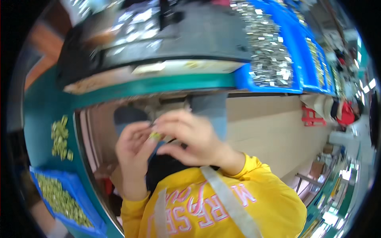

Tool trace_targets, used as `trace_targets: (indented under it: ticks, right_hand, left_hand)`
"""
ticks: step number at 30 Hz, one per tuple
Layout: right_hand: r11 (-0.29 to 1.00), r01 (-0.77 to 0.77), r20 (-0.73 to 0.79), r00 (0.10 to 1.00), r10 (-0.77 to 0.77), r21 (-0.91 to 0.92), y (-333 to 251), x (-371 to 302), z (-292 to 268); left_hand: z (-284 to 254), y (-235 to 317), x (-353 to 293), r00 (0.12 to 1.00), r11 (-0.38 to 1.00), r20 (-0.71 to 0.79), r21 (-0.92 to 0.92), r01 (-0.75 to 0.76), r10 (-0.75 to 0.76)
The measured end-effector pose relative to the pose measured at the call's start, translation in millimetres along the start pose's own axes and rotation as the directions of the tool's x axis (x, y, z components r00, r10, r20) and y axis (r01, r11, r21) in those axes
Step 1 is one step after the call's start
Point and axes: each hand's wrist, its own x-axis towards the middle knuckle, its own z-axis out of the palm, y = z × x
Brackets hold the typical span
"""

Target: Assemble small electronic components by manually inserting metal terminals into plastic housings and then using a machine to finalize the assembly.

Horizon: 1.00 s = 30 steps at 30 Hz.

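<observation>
Head — trays flank seemingly held piece

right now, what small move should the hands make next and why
Perhaps steady the small yellow-green piece between the left hand and right hand: both are gathered at it, away from the flat teal tabletop, so a slip could drop it. Blur hides the exact grip.

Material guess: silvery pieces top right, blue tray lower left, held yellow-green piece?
Silvery pieces: probably bare, shiny metal, from the bright glints. Blue tray: likely smooth moulded plastic, evenly coloured all over. Yellow-green piece: material and finish too blurred to settle; metal or plastic possible.
</observation>
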Motion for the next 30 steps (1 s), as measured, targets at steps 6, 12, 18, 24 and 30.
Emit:
trace_targets:
  ticks: [6,12,18,24,30]
  right_hand:
    - [0.876,-0.281,-0.601,0.799,-0.013,-0.392,15,-3,-93]
    - [0.695,-0.462,-0.486,0.854,0.182,-0.551,38,0,-165]
    - [0.684,-0.343,-0.145,0.933,0.33,-0.644,46,20,-177]
    - [0.66,-0.391,-0.131,0.903,0.408,-0.642,43,26,-174]
    - [0.695,-0.46,-0.235,0.886,0.4,-0.552,46,19,-184]
  left_hand:
    - [-12,6,-2,0.999,0.997,-0.03,-0.068,-0.038,0.036]
    - [-12,-1,4,0.997,0.988,0.083,-0.152,0.006,0.007]
    - [-10,-5,5,0.994,0.99,0.109,-0.136,0.038,-0.023]
    - [-8,-6,4,0.993,0.993,0.106,-0.099,0.058,-0.047]
    - [-8,-6,5,0.99,0.989,0.13,-0.127,0.075,-0.058]
